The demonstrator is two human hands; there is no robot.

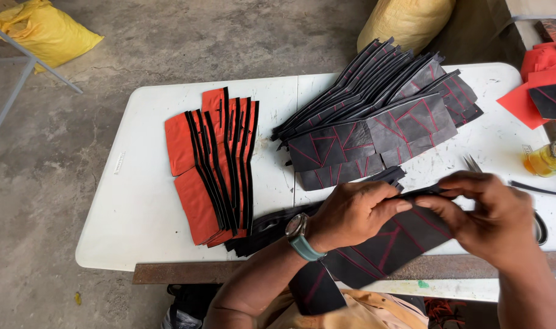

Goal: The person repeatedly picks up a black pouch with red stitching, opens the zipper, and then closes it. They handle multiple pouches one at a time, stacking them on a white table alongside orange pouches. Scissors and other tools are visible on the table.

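Note:
My left hand (354, 213) and my right hand (494, 216) both pinch the top edge of a black leather piece with red stitched lines (390, 244), held over the table's near edge. A thin black strip (421, 192) runs along that edge between my fingertips. A watch with a teal strap sits on my left wrist. A fanned pile of matching black stitched pieces (381, 116) lies just beyond my hands. To the left lies a stack of red pieces edged with black strips (214, 167).
The white folding table (138, 201) stands on a concrete floor. Scissors (473, 163) and a small jar of yellow glue (549, 157) lie at the right, with red sheets (537, 79) at the far right corner. Yellow sacks (43, 30) rest on the floor behind.

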